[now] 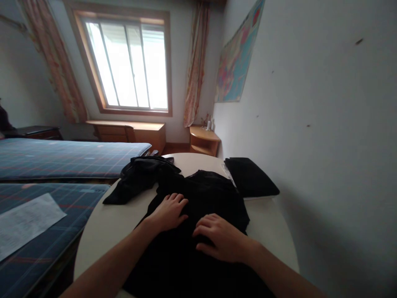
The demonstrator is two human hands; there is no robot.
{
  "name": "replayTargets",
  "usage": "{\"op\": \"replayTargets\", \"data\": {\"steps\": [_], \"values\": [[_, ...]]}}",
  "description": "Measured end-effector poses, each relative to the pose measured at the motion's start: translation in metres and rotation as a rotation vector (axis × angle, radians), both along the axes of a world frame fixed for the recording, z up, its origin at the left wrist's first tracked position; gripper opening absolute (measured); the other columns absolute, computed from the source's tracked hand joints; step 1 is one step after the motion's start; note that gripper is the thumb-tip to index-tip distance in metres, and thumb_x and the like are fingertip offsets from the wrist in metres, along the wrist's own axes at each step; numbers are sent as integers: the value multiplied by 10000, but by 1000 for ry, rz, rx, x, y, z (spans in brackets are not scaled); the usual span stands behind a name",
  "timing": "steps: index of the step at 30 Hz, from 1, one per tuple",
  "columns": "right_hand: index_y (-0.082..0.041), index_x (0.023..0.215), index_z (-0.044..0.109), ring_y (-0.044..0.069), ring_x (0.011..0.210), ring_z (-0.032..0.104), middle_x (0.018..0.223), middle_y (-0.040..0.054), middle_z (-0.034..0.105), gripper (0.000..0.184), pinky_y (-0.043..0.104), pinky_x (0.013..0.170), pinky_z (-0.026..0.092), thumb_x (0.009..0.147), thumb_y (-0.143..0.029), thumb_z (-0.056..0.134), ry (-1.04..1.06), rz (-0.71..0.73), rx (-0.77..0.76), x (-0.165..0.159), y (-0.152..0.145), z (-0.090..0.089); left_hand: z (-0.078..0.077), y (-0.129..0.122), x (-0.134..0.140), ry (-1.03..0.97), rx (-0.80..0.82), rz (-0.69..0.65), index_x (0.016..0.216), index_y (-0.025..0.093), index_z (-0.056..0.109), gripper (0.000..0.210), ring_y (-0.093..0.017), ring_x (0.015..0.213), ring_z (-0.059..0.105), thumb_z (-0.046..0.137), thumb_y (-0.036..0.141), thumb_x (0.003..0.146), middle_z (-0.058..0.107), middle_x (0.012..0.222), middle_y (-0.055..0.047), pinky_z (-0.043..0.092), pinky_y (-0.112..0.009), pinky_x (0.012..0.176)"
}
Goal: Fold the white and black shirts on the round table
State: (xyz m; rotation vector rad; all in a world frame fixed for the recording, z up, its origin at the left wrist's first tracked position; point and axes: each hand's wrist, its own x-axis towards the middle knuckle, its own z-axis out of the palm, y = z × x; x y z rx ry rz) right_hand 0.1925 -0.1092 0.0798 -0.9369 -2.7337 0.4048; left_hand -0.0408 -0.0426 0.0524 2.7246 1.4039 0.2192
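A black garment (214, 190), perhaps a shirt, lies spread over the round table, running toward me past the lower edge of the view. My left hand (170, 212) rests on its left part with the fingers stretched forward and the thumb apart. Lower and to the right, my right hand (218, 238) lies on the same cloth, fingers slightly bent and apart, pointing left. Neither hand shows anything gripped. Beyond my left hand is a crumpled black cloth (136, 178), touching or overlapping the garment's far left part.
The pale round table (96, 231) stands beside the white wall (325, 174). A folded black cloth (252, 178) lies at its far right. On the left are plaid mattresses (71, 159), with a paper sheet (31, 221) on the nearer one. Wooden desks (149, 130) stand under the window.
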Motion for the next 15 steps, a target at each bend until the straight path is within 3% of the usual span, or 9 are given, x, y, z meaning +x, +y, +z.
{"op": "replayTargets", "data": {"steps": [2, 4, 9, 12, 15], "values": [[-243, 1278, 599, 226, 1278, 498, 1317, 80, 607, 361, 441, 1147, 286, 955, -382, 516, 37, -56, 69, 22, 5, -8, -13, -1, -3, -19, -1, -32, 1477, 274, 391, 596, -366, 1444, 258, 510, 480, 930, 349, 1559, -103, 244, -563, 1139], [-258, 1423, 470, 242, 1422, 331, 1487, 87, 463, 473, 492, 1194, 184, 973, -402, 468, 21, -104, 88, 41, 4, -18, -23, -5, -9, -38, -34, -28, 1530, 296, 285, 614, -352, 1488, 138, 395, 531, 974, 226, 1620, -77, 173, -584, 1166], [-335, 1535, 273, 317, 1500, 80, 1629, 55, 192, 709, 612, 1183, 30, 907, -534, 536, -49, -180, -6, 63, -22, -33, -31, -30, -23, -73, -97, 18, 1547, 297, 244, 658, -329, 1499, 103, 312, 609, 972, 153, 1638, -66, 110, -597, 1182], [-367, 1524, 295, 349, 1494, 89, 1627, 39, 197, 787, 624, 1178, 33, 832, -542, 627, -56, -116, -119, 63, -47, -25, -32, -57, -26, -41, -142, 42, 1546, 322, 245, 707, -372, 1490, 118, 375, 648, 932, 146, 1636, -71, 104, -655, 1157], [-381, 1483, 387, 352, 1458, 247, 1583, 44, 322, 711, 583, 1180, 167, 827, -479, 642, -60, -51, -236, 61, -67, -9, -31, -86, -24, -31, -164, 60, 1537, 358, 259, 748, -396, 1476, 166, 456, 665, 885, 196, 1626, -66, 150, -663, 1146]]}}
